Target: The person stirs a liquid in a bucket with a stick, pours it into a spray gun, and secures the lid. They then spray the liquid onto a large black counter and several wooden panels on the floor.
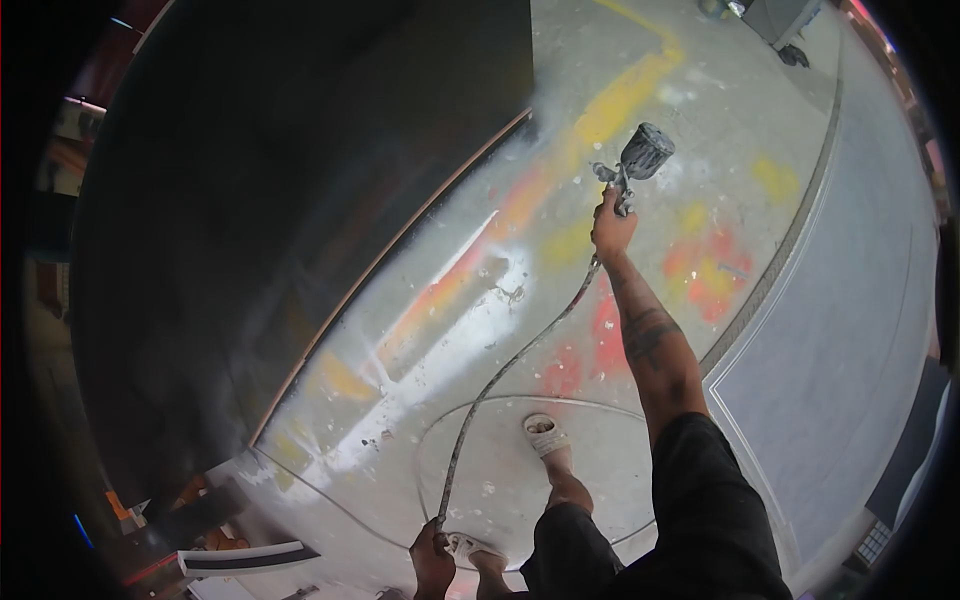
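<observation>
My right hand point(614, 228) is wrapped round the handle of a spray gun point(622, 182), held out in front at arm's length. A dark, paint-crusted cup point(647, 150) sits on top of the gun. From the base of the handle an air hose point(500, 372) runs down to my left hand point(433, 562), whose fingers are closed on it low in the view. To the left of the gun stands a large dark panel point(300, 190) with a thin brown lower edge.
Hose loops lie on the floor around my sandalled feet point(546, 434). White, yellow, orange and red overspray marks the grey concrete floor point(560, 330). A large grey panel point(830, 370) stands at the right. A curved white-and-dark piece point(245, 558) lies at the lower left.
</observation>
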`<state>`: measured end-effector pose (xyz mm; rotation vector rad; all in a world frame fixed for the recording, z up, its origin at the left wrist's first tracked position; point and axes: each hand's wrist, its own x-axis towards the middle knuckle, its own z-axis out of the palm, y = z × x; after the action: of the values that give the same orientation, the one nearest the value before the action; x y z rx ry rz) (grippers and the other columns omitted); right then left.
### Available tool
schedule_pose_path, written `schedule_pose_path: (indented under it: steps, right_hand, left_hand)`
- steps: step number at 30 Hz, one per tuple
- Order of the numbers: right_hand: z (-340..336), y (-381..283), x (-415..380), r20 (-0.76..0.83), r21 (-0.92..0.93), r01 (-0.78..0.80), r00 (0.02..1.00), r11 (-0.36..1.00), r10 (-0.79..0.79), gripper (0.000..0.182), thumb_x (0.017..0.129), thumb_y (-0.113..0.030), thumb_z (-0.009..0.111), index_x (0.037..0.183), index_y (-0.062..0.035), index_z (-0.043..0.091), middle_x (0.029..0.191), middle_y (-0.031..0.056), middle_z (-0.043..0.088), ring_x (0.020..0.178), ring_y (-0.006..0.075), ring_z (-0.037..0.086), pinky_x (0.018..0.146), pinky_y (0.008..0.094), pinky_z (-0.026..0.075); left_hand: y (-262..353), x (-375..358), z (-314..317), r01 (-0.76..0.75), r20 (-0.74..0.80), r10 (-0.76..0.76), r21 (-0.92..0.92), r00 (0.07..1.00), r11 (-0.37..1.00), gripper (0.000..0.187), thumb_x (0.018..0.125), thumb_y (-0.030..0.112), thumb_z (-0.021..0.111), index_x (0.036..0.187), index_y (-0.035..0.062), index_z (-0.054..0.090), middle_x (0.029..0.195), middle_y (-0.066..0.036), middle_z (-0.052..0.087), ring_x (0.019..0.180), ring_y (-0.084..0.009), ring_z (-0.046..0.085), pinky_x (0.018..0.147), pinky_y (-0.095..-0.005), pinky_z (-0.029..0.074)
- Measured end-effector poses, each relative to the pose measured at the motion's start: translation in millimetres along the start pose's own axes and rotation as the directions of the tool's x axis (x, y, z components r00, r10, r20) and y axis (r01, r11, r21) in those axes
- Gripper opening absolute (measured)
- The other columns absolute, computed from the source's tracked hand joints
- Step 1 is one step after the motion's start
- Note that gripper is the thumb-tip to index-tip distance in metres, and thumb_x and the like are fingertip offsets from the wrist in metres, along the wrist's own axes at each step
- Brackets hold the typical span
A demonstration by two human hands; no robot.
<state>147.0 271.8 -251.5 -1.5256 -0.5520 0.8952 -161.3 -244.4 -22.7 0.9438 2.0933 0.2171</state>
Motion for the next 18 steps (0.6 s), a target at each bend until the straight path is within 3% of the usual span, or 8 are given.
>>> schedule_pose_path:
  steps: [1,3,7,16,17,18]
  right_hand:
    - [3.1,-8.0,-2.3,0.003,0.062,-0.024,1.0,0.998,0.023,0.029,0.098,-0.033,0.06,0.083,-0.0077,0.062,0.057,-0.0013,0.052,0.042,0.0078,0.044,0.039,0.0262,0.032]
    - [7.4,-31.2,-10.8,-0.012,0.159,-0.089,0.996,0.983,0.092,0.03,0.098,-0.036,0.061,0.092,-0.0072,0.06,0.057,-0.0001,0.049,0.037,0.0084,0.039,0.034,0.0263,0.029]
    - [6.6,-99.2,-27.3,-0.043,0.227,-0.116,0.991,0.967,0.129,0.028,0.099,-0.032,0.06,0.089,-0.0064,0.058,0.056,-0.0009,0.048,0.038,0.0082,0.04,0.034,0.0267,0.029]
    - [6.3,-236.5,-49.5,0.026,0.471,0.14,0.985,0.871,-0.173,0.031,0.101,-0.034,0.056,0.097,-0.0034,0.059,0.058,0.0028,0.048,0.037,0.0097,0.041,0.034,0.0272,0.032]
    - [4.3,-249.8,-51.8,0.051,0.465,0.153,0.979,0.872,-0.198,0.033,0.103,-0.035,0.052,0.102,-0.0022,0.058,0.065,0.0065,0.056,0.037,0.0097,0.042,0.034,0.0274,0.034]
    - [2.9,-265.9,-56.2,0.05,0.468,0.159,0.977,0.869,-0.206,0.033,0.103,-0.035,0.052,0.102,-0.0022,0.058,0.065,0.0065,0.056,0.037,0.0097,0.042,0.034,0.0274,0.034]
  left_hand:
    - [1.4,-5.5,-2.1,-0.056,-0.043,0.057,0.025,0.997,0.998,0.065,0.073,-0.015,0.036,0.128,0.0088,0.061,0.071,-0.01,0.054,0.066,-0.0225,0.054,0.063,-0.036,0.048]
    - [5.6,-7.5,-7.3,-0.057,-0.048,0.058,0.024,0.997,0.998,0.065,0.073,-0.016,0.035,0.127,0.0083,0.062,0.07,-0.009,0.053,0.066,-0.0222,0.054,0.062,-0.0354,0.048]
    - [11.7,-17.9,-8.1,-0.078,-0.075,0.079,0.025,0.994,0.997,0.064,0.072,-0.016,0.035,0.126,0.0077,0.062,0.069,-0.008,0.049,0.066,-0.0213,0.053,0.061,-0.0343,0.046]
    - [28.0,-33.5,-11.9,-0.129,-0.08,0.127,-0.018,0.989,0.992,0.063,0.074,-0.014,0.033,0.125,0.0082,0.062,0.068,-0.008,0.048,0.064,-0.0206,0.05,0.06,-0.0337,0.045]
    - [30.4,-33.4,-11.2,-0.135,-0.082,0.133,-0.022,0.988,0.991,0.063,0.074,-0.014,0.033,0.125,0.0082,0.062,0.068,-0.008,0.048,0.064,-0.0206,0.05,0.06,-0.0337,0.045]
    - [32.4,-34.2,-10.8,-0.133,-0.092,0.13,-0.023,0.987,0.991,0.063,0.074,-0.014,0.033,0.125,0.0084,0.062,0.068,-0.008,0.048,0.064,-0.0205,0.05,0.06,-0.0338,0.045]
